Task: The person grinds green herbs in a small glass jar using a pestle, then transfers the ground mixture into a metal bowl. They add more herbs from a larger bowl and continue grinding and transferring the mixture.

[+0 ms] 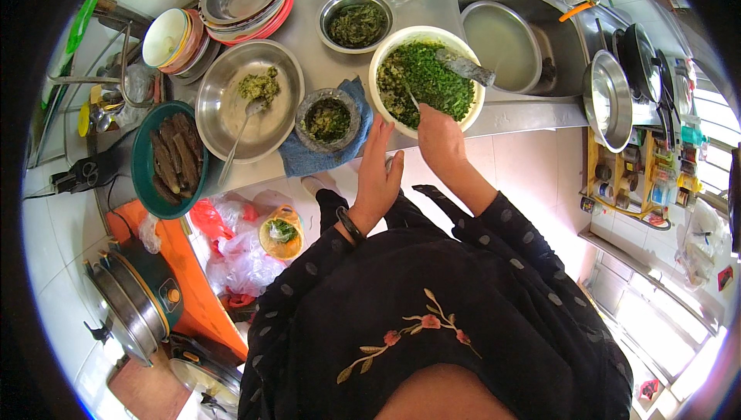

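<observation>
A white bowl (479,101) holds chopped green herbs (428,75) with a paler minced mix at the left side. My right hand (441,135) grips a spoon (413,98), whose lower end is sunk in the mix. My left hand (376,179), flat with the thumb apart, has its fingertips at the bowl's near left rim and holds nothing. Across the bowl's right rim leans a grey stone pestle (466,68). Left of the bowl, a stone mortar (300,124) with green mash inside stands on a folded blue cloth (312,162).
A steel basin (214,124) contains green mash and a spoon (234,142). Behind the mortar sits a steel bowl of dark greens (358,25). Dark elongated pieces (176,156) fill a green tub (139,165). Stacked bowls (168,38) stand far left; a basin of cloudy water (501,46) is in the sink.
</observation>
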The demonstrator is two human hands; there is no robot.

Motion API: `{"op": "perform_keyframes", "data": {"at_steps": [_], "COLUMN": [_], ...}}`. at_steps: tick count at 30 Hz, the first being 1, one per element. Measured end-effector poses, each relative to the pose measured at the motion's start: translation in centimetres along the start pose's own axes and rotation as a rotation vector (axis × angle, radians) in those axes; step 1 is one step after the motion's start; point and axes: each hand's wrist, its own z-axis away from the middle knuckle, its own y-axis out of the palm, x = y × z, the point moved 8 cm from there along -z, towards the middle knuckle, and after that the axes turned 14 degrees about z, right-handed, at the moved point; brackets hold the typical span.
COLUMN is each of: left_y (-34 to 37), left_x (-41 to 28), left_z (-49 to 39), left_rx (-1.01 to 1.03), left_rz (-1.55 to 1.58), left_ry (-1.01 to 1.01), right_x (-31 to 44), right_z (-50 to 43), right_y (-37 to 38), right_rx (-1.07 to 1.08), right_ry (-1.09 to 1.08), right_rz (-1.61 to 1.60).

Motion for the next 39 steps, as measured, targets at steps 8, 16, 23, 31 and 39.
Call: {"op": "perform_keyframes", "data": {"at_steps": [8, 16, 23, 31, 39], "left_y": [0.5, 0.4, 0.0, -2.5, -12.1], "left_x": [1.5, 1.2, 1.1, -0.6, -4.7], "left_z": [-0.1, -0.2, -0.1, 2.2, 2.5], "left_rx": [0.003, 0.036, 0.021, -0.048, -0.574], "left_rz": [0.138, 0.114, 0.156, 0.196, 0.069], "left_ry": [-0.04, -0.068, -0.104, -0.152, 0.307], "right_x": [1.0, -3.2, -4.7, -5.5, 0.6], "right_z": [1.2, 2.6, 3.3, 2.7, 4.5], "right_y": [0.0, 2.2, 3.8, -0.5, -4.1], "right_rx": [0.045, 0.326, 0.498, 0.36, 0.182], "right_ry": [-0.012, 0.288, 0.409, 0.305, 0.035], "right_rz": [-0.281, -1.076, -1.46, -1.271, -0.974]}}
